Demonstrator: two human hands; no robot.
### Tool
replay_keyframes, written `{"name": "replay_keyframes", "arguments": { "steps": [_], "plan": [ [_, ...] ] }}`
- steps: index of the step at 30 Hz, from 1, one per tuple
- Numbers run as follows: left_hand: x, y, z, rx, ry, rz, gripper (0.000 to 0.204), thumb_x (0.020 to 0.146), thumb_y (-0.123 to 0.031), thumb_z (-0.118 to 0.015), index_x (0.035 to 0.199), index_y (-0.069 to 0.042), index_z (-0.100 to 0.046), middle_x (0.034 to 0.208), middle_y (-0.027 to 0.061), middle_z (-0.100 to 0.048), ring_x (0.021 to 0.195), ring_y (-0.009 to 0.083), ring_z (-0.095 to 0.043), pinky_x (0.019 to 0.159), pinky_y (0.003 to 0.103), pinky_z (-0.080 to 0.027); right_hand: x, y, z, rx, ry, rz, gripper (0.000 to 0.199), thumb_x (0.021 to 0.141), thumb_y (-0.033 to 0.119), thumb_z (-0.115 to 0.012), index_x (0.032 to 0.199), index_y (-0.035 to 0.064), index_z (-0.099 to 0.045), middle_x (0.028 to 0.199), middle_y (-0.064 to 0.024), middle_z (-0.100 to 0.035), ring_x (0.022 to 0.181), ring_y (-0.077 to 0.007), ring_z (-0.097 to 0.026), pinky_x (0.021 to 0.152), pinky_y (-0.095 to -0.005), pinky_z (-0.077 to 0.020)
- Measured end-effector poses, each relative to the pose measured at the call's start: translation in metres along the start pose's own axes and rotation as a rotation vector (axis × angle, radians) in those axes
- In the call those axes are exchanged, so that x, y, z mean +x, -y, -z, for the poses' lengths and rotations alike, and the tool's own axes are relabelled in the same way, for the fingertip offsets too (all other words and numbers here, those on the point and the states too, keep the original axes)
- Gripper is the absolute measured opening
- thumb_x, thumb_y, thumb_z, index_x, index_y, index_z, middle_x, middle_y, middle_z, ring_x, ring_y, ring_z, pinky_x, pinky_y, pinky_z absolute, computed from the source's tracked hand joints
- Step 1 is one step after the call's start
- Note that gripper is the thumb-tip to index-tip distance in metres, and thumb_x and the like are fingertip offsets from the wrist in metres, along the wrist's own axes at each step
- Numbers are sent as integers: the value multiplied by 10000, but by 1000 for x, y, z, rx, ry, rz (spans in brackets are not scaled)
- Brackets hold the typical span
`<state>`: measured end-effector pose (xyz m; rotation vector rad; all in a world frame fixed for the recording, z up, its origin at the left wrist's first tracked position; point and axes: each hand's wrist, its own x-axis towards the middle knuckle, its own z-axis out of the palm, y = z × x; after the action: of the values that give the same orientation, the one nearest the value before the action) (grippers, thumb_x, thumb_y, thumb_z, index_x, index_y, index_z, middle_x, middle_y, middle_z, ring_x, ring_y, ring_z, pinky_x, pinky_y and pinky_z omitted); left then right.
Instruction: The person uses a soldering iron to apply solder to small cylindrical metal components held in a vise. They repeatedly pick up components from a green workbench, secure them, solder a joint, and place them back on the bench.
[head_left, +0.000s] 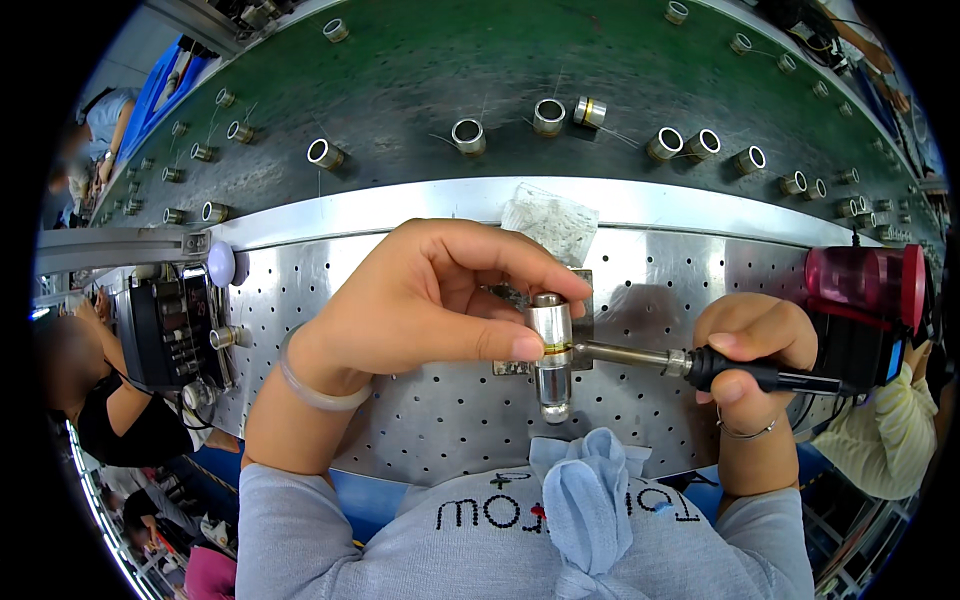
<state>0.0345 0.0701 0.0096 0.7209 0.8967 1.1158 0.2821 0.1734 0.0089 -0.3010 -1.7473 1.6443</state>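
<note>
Between the thumb and fingers of my left hand point(440, 295) is a shiny metal cylinder point(551, 375), held upright, with a thin yellowish band round its middle. My right hand point(757, 350) grips a soldering iron point(765, 376) by its black handle. The iron's metal shaft points left, and its tip meets the cylinder at the band, or very close to it. Behind the cylinder, a dark flat block point(583, 345) lies on the perforated metal worktop point(440, 430), partly hidden by my left hand.
Beyond the worktop's rail runs a green belt point(420, 80) bearing several metal rings point(468, 137) with fine wires. A stained cloth point(552, 222) lies over the rail. A black device point(160, 330) stands left, a transparent red container point(865, 280) right. Other people sit at both sides.
</note>
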Motion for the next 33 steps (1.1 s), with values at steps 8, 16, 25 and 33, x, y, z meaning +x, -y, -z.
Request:
{"name": "replay_keyframes", "arguments": {
  "steps": [8, 16, 25, 33],
  "plan": [
    [6, 12, 13, 3, 65, -78, 608, 629, -94, -792, 1162, 58, -541, 996, 114, -600, 924, 175, -575, 770, 249, -492, -2, 3, 2, 136, -145, -103, 270, 697, 75, -761, 825, 3, -535, 690, -92, -573, 509, -136, -541, 504, -254, -426],
    [4, 10, 10, 2, 71, 87, 490, 669, -93, -761, 1101, 62, -589, 916, 85, -609, 864, 162, -581, 747, 221, -466, -7, -1, 4, 136, -125, -147, 280, 679, 71, -772, 838, 0, -552, 734, -103, -593, 607, -144, -568, 550, -242, -444],
    [4, 8, 2, -51, 14, 105, 426, 676, -67, -746, 1055, 71, -610, 938, 110, -620, 870, 167, -596, 798, 276, -488, -6, 4, 4, 97, -161, -183, 270, 665, 62, -776, 825, -5, -568, 741, -108, -598, 624, -146, -563, 560, -245, -441],
    [8, 11, 0, -34, 51, 84, 444, 671, -63, -752, 1066, 76, -604, 910, 97, -619, 820, 146, -589, 757, 248, -476, -6, 1, 7, 142, -118, -126, 268, 655, 25, -767, 836, -12, -574, 732, -106, -602, 605, -157, -565, 557, -249, -448]
  ]
}}
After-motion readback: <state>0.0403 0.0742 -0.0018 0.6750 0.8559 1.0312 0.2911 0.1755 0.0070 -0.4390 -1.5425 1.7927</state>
